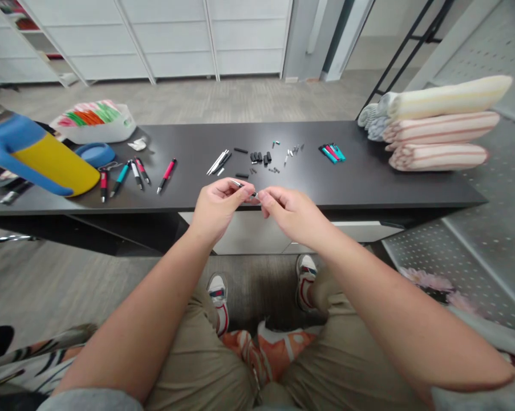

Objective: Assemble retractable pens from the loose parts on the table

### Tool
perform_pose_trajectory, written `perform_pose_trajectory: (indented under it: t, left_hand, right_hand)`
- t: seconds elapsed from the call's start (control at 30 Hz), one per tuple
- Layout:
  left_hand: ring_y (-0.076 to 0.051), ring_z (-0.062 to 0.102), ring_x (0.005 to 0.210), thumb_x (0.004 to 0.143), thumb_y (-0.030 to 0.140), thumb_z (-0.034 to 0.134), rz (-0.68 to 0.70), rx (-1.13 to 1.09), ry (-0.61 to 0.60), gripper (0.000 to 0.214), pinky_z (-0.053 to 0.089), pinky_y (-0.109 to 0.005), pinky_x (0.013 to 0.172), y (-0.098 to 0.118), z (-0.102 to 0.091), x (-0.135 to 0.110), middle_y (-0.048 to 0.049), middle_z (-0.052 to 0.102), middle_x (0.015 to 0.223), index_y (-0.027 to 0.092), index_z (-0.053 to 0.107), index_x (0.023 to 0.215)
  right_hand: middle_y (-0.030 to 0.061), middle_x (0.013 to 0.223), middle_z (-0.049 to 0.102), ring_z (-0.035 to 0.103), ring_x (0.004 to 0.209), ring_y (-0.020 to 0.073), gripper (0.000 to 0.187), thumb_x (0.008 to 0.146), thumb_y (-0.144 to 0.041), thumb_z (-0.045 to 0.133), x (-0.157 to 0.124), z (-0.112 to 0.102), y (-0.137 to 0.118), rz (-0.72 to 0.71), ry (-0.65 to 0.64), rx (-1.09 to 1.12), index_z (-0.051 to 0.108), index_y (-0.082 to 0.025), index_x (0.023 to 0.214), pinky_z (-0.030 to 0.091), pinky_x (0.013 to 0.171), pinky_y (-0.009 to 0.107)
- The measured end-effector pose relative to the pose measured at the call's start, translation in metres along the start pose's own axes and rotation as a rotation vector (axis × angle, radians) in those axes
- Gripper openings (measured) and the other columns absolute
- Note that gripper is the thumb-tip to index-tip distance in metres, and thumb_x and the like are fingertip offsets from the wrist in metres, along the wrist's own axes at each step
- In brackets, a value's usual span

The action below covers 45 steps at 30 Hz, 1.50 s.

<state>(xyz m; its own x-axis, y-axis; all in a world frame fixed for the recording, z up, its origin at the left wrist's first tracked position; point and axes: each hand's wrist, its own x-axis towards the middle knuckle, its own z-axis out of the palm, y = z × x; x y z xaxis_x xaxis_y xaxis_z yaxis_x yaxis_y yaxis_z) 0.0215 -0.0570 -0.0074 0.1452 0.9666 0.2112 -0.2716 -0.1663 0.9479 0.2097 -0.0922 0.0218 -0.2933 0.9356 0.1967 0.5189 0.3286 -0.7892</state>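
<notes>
My left hand (218,206) and my right hand (285,212) meet over the near edge of a black table (368,177). Both are pinched on a thin silver and black pen part (243,187) held between their fingertips. Just beyond the hands lie loose pen pieces: white and black pen tubes (219,161), small black grips (260,157), and tiny metal tips and springs (295,150). A bundle of teal and red pen barrels (332,152) lies to the right of them.
Several finished pens (134,174) lie at the left of the table, by a blue lid (95,153) and a white bin (95,121) of coloured items. A blue and yellow object (35,157) looms at far left. Rolled towels (437,123) are stacked at the right.
</notes>
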Motion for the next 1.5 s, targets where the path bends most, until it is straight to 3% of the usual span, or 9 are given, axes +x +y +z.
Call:
perform_pose_trajectory:
  t: [0.1,0.27,0.47,0.67,0.83,1.03,1.27,1.4,1.5]
  left_hand:
    - [-0.016,0.069,0.073,0.078,0.039,0.092,-0.041,0.021,-0.041,0.029,0.058,-0.032,0.079,0.003,0.0,-0.008,-0.0053,0.074,0.078,0.014,0.08,0.086]
    - [-0.015,0.068,0.077,0.082,0.039,0.088,-0.069,0.085,-0.032,0.025,0.056,-0.028,0.08,0.006,0.004,-0.018,-0.0049,0.076,0.081,0.015,0.082,0.088]
    - [-0.017,0.071,0.077,0.08,0.041,0.088,-0.113,0.076,0.018,0.028,0.056,-0.03,0.08,0.013,0.012,-0.021,-0.0053,0.076,0.08,0.014,0.079,0.084]
    - [-0.015,0.068,0.077,0.079,0.041,0.088,-0.108,0.105,0.079,0.028,0.053,-0.027,0.078,0.014,0.012,-0.024,-0.0048,0.077,0.083,0.015,0.08,0.086]
    - [-0.016,0.07,0.076,0.079,0.041,0.087,-0.111,0.066,0.07,0.029,0.054,-0.029,0.079,0.014,0.013,-0.025,-0.0054,0.076,0.079,0.014,0.078,0.083]
    - [-0.015,0.068,0.078,0.079,0.042,0.088,-0.099,0.09,0.1,0.029,0.054,-0.028,0.079,0.011,0.01,-0.024,-0.0057,0.078,0.087,0.015,0.081,0.089]
    - [-0.016,0.068,0.076,0.079,0.043,0.088,-0.104,0.108,0.111,0.03,0.053,-0.029,0.078,0.01,0.008,-0.022,-0.0048,0.075,0.079,0.015,0.079,0.084]
    - [-0.015,0.067,0.076,0.079,0.043,0.088,-0.094,0.117,0.121,0.03,0.052,-0.027,0.077,0.009,0.007,-0.02,-0.0053,0.077,0.084,0.016,0.081,0.088]
    - [-0.014,0.066,0.076,0.078,0.044,0.088,-0.1,0.095,0.126,0.03,0.052,-0.027,0.077,0.008,0.005,-0.019,-0.005,0.076,0.083,0.016,0.081,0.087]
  right_hand:
    - [-0.0024,0.068,0.059,0.05,0.065,0.0126,0.044,0.108,-0.046,0.045,-0.004,0.001,0.002,-0.008,-0.039,-0.009,0.063,-0.019,0.077,0.034,0.066,0.026]
    - [-0.0029,0.076,0.061,0.047,0.064,0.0123,0.028,0.099,-0.046,0.061,-0.012,0.003,0.004,0.077,-0.003,0.087,0.065,-0.02,0.092,0.032,0.061,0.027]
    - [-0.0018,0.069,0.059,0.049,0.063,0.0134,0.044,0.107,-0.046,0.044,-0.014,0.002,0.002,0.053,-0.041,0.006,0.061,-0.02,0.076,0.033,0.063,0.028]
    - [-0.0026,0.076,0.064,0.051,0.067,0.0146,0.029,0.101,-0.049,0.059,-0.014,0.005,0.002,0.086,0.006,0.047,0.07,-0.022,0.098,0.034,0.061,0.028]
    - [-0.0012,0.066,0.059,0.051,0.063,0.0154,0.047,0.107,-0.05,0.041,-0.013,0.008,0.001,0.067,-0.015,-0.017,0.058,-0.022,0.073,0.035,0.063,0.03]
    - [-0.0015,0.078,0.067,0.057,0.07,0.0158,0.027,0.099,-0.047,0.059,-0.011,0.009,0.001,0.059,0.054,0.041,0.07,-0.022,0.097,0.038,0.065,0.029]
    - [-0.0003,0.074,0.068,0.057,0.067,0.0161,0.041,0.106,-0.046,0.046,-0.007,0.01,0.008,0.038,0.001,-0.037,0.067,-0.022,0.079,0.038,0.066,0.03]
    - [-0.0007,0.081,0.071,0.059,0.072,0.0166,0.027,0.101,-0.046,0.059,-0.006,0.012,0.011,0.034,0.056,0.022,0.073,-0.023,0.097,0.039,0.067,0.03]
    - [-0.0005,0.084,0.072,0.06,0.073,0.0167,0.025,0.1,-0.045,0.062,-0.004,0.014,0.011,0.055,0.058,0.051,0.074,-0.024,0.1,0.039,0.066,0.03]
